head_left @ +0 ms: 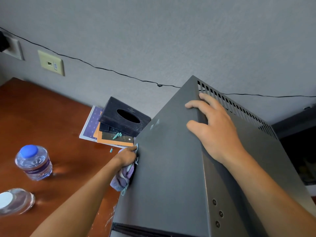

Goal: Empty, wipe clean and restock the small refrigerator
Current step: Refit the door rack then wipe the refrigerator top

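L hand (127,157) rubs cloth (122,177) on fridge (169,168), seemingly.

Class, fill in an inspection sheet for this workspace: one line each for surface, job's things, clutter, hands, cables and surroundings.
Surface: reddish-brown wooden desk, pale scuffs near its front edge.
Job's things: small grey refrigerator, seen from above, tilted in this view; purple striped cloth against its left side; blue-capped water bottle and white-capped bottle on the desk.
Clutter: black tissue box on stacked booklets.
Hands: left hand grips the cloth; right hand rests open on the refrigerator's top edge.
Cables: thin black cable strung along the wall.
Surroundings: grey wall, beige socket plate.
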`<act>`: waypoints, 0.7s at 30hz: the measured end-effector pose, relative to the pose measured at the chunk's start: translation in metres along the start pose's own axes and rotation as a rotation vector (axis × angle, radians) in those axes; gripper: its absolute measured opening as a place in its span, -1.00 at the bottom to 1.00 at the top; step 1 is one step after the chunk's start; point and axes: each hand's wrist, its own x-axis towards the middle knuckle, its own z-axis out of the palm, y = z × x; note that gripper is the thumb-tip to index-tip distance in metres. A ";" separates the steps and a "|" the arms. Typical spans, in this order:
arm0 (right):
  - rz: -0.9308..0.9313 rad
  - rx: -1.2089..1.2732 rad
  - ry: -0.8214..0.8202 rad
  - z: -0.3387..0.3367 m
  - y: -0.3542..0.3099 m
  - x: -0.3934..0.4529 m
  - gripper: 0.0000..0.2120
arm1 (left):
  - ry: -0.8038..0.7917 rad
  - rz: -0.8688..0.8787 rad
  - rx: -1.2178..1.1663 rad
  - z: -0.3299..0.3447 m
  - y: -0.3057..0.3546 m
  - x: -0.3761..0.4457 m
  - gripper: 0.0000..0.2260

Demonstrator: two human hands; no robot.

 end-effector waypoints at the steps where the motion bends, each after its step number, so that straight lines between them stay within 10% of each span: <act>1: 0.001 0.001 -0.002 0.000 0.000 0.000 -0.52 | 0.008 -0.006 -0.005 -0.001 0.006 0.000 -0.62; 12: 0.004 -0.007 -0.010 0.001 0.000 0.000 -0.52 | 0.128 0.409 -0.130 -0.029 0.118 -0.082 -0.52; 21: -0.013 -0.017 -0.004 0.000 -0.001 -0.001 -0.51 | 0.071 0.497 0.048 -0.014 0.087 -0.188 -0.38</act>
